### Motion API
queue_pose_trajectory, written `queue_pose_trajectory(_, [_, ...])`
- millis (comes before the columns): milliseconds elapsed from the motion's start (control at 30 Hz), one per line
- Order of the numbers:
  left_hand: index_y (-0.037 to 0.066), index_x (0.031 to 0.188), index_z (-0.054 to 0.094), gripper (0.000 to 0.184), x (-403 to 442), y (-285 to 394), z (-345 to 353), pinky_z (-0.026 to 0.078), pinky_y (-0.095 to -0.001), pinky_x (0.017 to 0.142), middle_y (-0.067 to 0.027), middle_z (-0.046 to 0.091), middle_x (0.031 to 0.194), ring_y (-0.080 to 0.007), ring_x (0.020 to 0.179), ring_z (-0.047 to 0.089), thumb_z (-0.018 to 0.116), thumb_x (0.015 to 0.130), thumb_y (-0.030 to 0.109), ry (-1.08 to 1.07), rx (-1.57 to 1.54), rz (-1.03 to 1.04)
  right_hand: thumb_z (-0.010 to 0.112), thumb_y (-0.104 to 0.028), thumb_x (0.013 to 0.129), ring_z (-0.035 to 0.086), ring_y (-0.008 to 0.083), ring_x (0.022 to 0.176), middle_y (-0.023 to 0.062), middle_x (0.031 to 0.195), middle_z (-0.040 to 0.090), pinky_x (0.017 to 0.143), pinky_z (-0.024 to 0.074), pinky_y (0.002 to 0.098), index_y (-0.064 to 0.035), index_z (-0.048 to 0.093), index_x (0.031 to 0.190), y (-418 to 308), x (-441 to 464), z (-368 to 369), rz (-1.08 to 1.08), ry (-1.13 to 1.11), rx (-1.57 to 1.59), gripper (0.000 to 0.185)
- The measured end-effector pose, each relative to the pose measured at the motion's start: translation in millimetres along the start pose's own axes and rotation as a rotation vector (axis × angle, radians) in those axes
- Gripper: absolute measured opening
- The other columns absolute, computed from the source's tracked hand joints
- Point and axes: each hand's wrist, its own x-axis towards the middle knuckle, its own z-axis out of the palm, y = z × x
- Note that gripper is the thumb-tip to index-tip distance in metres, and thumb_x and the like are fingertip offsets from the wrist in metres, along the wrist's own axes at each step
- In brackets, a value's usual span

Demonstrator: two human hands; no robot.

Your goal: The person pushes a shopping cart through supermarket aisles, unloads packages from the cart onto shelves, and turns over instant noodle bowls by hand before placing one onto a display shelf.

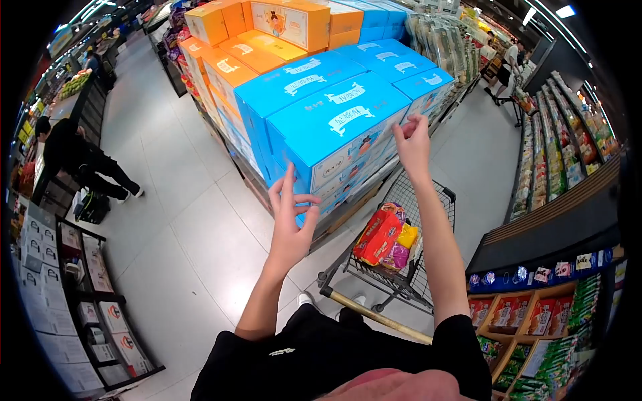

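Stacked blue cartons with white ribbon lettering fill the middle of the head view, and the nearest blue box [341, 120] lies on top at the front corner. At its left front corner is my left hand [292, 217], fingers spread and bent, holding nothing. My right hand [412, 144] is by the box's right front edge, with fingers curled and thumb slightly apart. Whether either hand touches the cardboard I cannot tell. Below my right forearm stands a shopping cart [431, 267] holding a red package [378, 235] and yellow and purple bags.
Orange boxes [287, 20] are piled behind the blue ones. A person in dark clothes [83, 157] is at the left, and another person with a cart is at the far right. Shelves [562, 140] line the right side; boxed goods [50, 287] stand at lower left.
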Motion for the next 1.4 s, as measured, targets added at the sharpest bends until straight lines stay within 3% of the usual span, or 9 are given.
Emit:
queue_pose_trajectory(233, [0.005, 0.157, 0.014, 0.076, 4.7, -9.3, -6.9, 0.051, -0.0310, 0.086, -0.0176, 0.030, 0.142, -0.0213, 0.108, 0.061, 0.055, 0.092, 0.004, -0.067, -0.098, 0.068, 0.060, -0.007, 0.092, 0.063, 0.0121, 0.079, 0.0044, 0.090, 0.062, 0.063, 0.0485, 0.0256, -0.0015, 0.053, 0.106, -8.9, -2.8, -2.2, 0.319, -0.206, 0.432, 0.017])
queue_pose_trajectory(467, [0.004, 0.131, 0.045, 0.035, 24.6, -20.4, -56.5, 0.047, -0.0308, 0.075, -0.0111, 0.059, 0.110, -0.0179, 0.089, 0.061, 0.050, 0.098, 0.014, 0.175, -0.629, -0.032, 0.053, -0.017, 0.099, 0.063, 0.0112, 0.080, 0.0042, 0.091, 0.066, 0.068, 0.0482, 0.0261, -0.0028, 0.058, 0.104, 39.8, -102.2, -62.1, 0.384, -0.513, 0.331, 0.016])
queue_pose_trajectory(667, [0.005, 0.121, 0.055, 0.040, 63.0, -26.4, -59.1, 0.048, -0.0375, 0.081, -0.0153, 0.064, 0.109, -0.0268, 0.098, 0.063, 0.041, 0.104, 0.038, -0.104, -1.154, 0.042, 0.052, -0.022, 0.100, 0.061, 0.0108, 0.077, 0.0025, 0.085, 0.065, 0.067, 0.0486, 0.0267, -0.0023, 0.060, 0.096, 100.1, -240.4, -142.6, 0.710, -0.603, 0.069, 0.021])
queue_pose_trajectory(800, [0.003, 0.125, 0.054, 0.052, 79.6, -43.9, -33.8, 0.051, -0.0440, 0.090, -0.0233, 0.063, 0.122, -0.0356, 0.110, 0.062, 0.034, 0.105, 0.046, -0.428, -1.505, 0.056, 0.059, -0.026, 0.095, 0.069, 0.0283, 0.084, 0.0155, 0.085, 0.070, 0.075, 0.0524, 0.0376, -0.0020, 0.065, 0.101, 128.6, -335.1, -216.1, 0.654, -0.662, -0.533, 0.025])
queue_pose_trajectory(900, [0.002, 0.128, 0.053, 0.052, 81.7, -62.1, -24.9, 0.051, -0.0462, 0.091, -0.0236, 0.062, 0.124, -0.0372, 0.113, 0.061, 0.035, 0.104, 0.045, -0.468, -1.696, 0.027, 0.060, -0.021, 0.094, 0.067, 0.0232, 0.074, 0.0129, 0.078, 0.068, 0.069, 0.0522, 0.0352, -0.0013, 0.064, 0.099, 108.9, -391.4, -262.6, 0.647, -0.551, -0.736, 0.021])
queue_pose_trajectory(1067, [0.002, 0.131, 0.050, 0.046, 77.8, -98.4, -35.8, 0.048, -0.0440, 0.093, -0.0222, 0.058, 0.130, -0.0343, 0.119, 0.057, 0.038, 0.105, 0.038, -0.459, -1.617, 0.027, 0.061, -0.021, 0.090, 0.066, 0.0347, 0.085, 0.0152, 0.089, 0.068, 0.074, 0.0510, 0.0434, -0.0048, 0.067, 0.092, 55.4, -452.4, -299.4, 0.858, -0.428, -0.788, 0.017])
queue_pose_trajectory(1167, [0.003, 0.130, 0.051, 0.042, 60.6, -111.1, -50.9, 0.048, -0.0404, 0.091, -0.0174, 0.058, 0.131, -0.0291, 0.119, 0.056, 0.043, 0.103, 0.035, -0.345, -1.394, 0.005, 0.060, -0.020, 0.087, 0.060, 0.0309, 0.080, 0.0137, 0.086, 0.065, 0.073, 0.0440, 0.0420, -0.0042, 0.065, 0.082, 52.7, -473.4, -298.3, 0.565, -0.411, -0.788, 0.017])
queue_pose_trajectory(1300, [0.004, 0.103, 0.053, 0.029, 12.1, -103.0, -56.0, 0.044, -0.0333, 0.076, -0.0124, 0.056, 0.104, -0.0228, 0.089, 0.053, 0.049, 0.101, 0.034, -0.299, -1.353, 0.036, 0.043, -0.029, 0.095, 0.063, 0.0301, 0.083, 0.0105, 0.081, 0.068, 0.086, 0.0411, 0.0463, -0.0094, 0.068, 0.083, 79.4, -497.3, -287.4, 0.570, -0.514, -0.769, 0.034])
queue_pose_trajectory(1400, [0.004, 0.099, 0.054, 0.036, -49.0, -85.0, -26.3, 0.044, -0.0314, 0.070, -0.0140, 0.061, 0.097, -0.0215, 0.082, 0.057, 0.056, 0.097, 0.040, -0.401, -0.859, -0.057, 0.044, -0.035, 0.093, 0.066, 0.0335, 0.080, 0.0145, 0.081, 0.070, 0.079, 0.0474, 0.0448, -0.0080, 0.072, 0.083, 75.6, -477.3, -287.6, 0.735, -0.603, -0.801, 0.040])
